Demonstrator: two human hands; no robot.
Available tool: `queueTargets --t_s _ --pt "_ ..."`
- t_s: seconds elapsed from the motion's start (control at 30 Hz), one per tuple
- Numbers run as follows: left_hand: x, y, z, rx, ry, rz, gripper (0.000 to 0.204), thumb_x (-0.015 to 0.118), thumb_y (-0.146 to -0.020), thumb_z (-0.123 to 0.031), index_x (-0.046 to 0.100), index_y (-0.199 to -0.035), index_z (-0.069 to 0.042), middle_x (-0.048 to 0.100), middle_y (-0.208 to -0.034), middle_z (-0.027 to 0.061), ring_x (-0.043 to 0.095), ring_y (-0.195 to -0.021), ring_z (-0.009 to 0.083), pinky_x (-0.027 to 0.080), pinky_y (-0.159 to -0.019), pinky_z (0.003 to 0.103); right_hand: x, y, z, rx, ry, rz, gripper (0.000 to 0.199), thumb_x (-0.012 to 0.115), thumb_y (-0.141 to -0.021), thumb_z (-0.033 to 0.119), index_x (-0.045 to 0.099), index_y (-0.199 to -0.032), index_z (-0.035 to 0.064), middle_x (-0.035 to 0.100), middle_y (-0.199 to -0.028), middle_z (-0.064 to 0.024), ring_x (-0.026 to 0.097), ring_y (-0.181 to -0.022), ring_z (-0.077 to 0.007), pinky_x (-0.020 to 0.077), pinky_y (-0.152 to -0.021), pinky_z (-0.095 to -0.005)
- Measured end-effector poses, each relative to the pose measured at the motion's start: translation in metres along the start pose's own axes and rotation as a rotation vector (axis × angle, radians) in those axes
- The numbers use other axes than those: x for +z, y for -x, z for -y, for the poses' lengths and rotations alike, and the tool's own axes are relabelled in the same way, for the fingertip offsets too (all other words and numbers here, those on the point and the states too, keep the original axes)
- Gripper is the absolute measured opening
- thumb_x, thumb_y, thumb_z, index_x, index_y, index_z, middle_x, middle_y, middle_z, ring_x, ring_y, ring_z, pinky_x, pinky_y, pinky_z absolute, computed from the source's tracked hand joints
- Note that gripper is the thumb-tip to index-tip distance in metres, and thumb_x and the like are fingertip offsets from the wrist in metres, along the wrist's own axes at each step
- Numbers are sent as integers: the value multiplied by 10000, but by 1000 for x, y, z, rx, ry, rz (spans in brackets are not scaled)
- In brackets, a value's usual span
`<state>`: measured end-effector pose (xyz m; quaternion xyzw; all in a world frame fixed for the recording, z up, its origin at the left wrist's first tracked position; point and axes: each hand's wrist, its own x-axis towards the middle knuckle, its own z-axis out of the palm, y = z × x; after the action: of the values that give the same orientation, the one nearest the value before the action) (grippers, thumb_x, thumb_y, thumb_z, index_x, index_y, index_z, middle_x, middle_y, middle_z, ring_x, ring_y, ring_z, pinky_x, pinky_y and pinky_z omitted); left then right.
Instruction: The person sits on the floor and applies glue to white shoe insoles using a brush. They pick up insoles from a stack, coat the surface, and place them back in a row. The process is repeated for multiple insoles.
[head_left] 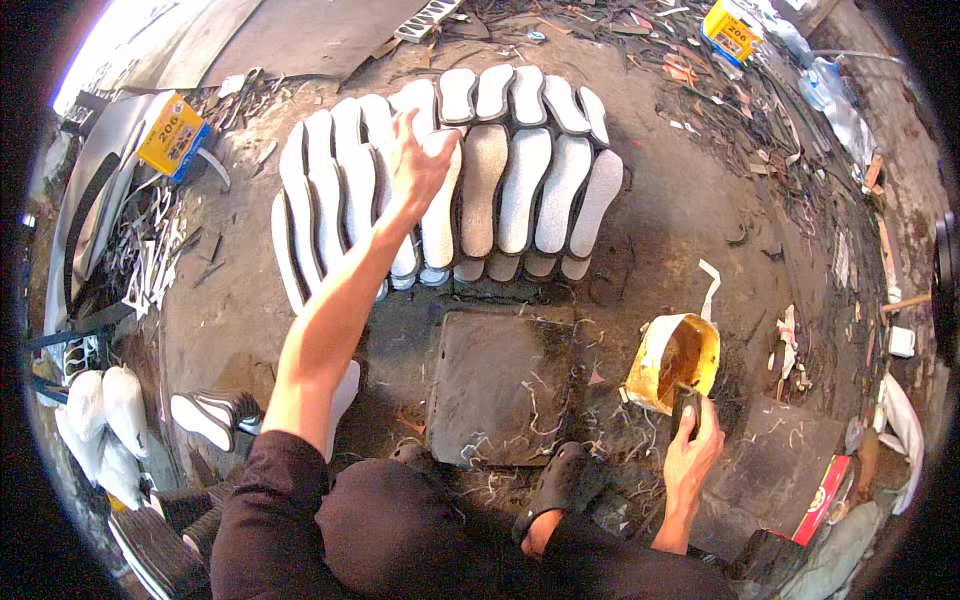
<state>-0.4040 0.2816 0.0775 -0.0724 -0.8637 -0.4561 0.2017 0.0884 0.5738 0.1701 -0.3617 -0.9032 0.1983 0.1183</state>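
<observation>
Rows of white shoe soles with dark edges (527,185) lie overlapping on the ground in front of me; one of them is a tan sole (485,190). My left hand (418,175) is open over the left-middle part of the rows, thumb and fingers apart. Whether it touches a sole I cannot tell. My right hand (692,445) is closed around a dark flat handle (686,410). Its far end goes into the mouth of a yellow tub (655,365), which is tilted and stained brown inside. That end is hidden, so I cannot tell what kind of tool it is.
A dark square slab (505,385) lies between the soles and my feet. More soles (205,420) are stacked at the left, near white bags (105,420). Yellow-and-blue boxes (172,138) sit among scraps. A red box (822,498) is at the lower right.
</observation>
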Motion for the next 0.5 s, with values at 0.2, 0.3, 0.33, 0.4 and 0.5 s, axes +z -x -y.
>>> queueTargets --t_s 0.2,0.3,0.33,0.4,0.5 --pt "-188 190 45 -77 -276 -177 560 826 -965 -179 627 -1463 -17 629 -1469 238 541 -1451 421 396 -1267 520 7 -69 -20 -148 90 -24 384 713 -1073 189 737 -1372 -51 761 -1339 -284 723 -1242 -471 553 -1077 -529" --pt "-272 294 101 -265 -498 -113 679 867 -938 -237 584 -1514 -16 583 -1522 269 525 -1468 453 392 -1268 539 47 -104 -37 -167 52 45 358 731 -1046 171 757 -1346 -22 774 -1282 -289 742 -1203 -473 575 -1035 -527" --pt "-285 316 117 -322 -581 -88 736 883 -930 -275 567 -1543 -18 572 -1542 283 519 -1477 464 390 -1269 545 52 -110 -41 -109 86 89 356 741 -1035 176 763 -1339 -8 775 -1265 -292 745 -1190 -476 582 -1018 -532" --pt "-294 336 125 -360 -524 -38 809 880 -935 -356 536 -1583 -16 568 -1567 282 515 -1485 470 393 -1266 549 69 -125 -90 -299 211 93 334 751 -1019 193 778 -1298 12 783 -1205 -293 757 -1133 -487 594 -973 -542" --pt "-352 354 131 -384 -562 100 890 847 -953 -474 499 -1628 -10 575 -1584 273 505 -1501 470 396 -1260 550 60 -120 -89 -48 -166 229 408 767 -1032 287 763 -1323 1 819 -1105 -223 787 -971 -356 603 -854 -437"
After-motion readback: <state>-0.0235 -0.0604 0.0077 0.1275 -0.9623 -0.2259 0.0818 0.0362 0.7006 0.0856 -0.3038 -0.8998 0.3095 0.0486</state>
